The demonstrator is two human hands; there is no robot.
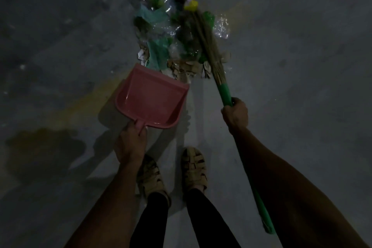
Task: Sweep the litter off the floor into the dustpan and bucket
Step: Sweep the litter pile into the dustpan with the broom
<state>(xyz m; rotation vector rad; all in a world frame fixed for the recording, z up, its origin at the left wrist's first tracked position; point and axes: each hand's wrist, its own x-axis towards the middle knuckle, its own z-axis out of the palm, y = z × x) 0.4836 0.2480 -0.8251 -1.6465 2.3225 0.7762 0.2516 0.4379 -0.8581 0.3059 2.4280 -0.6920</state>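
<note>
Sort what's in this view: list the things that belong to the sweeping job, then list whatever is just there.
Belongs to the job:
- pink dustpan, gripped by the left hand
- green-handled broom, gripped by the right hand
- litter pile: clear plastic, green bags, a yellow cap, torn cardboard

Just there:
- stained concrete floor
- dark patch on the floor
- sandals

No bucket is in view.

Beige strappy sandals — dark stain on concrete floor

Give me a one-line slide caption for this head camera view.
Left hand holds a pink dustpan at the litter pile while the right hand grips a broom over it.
</note>
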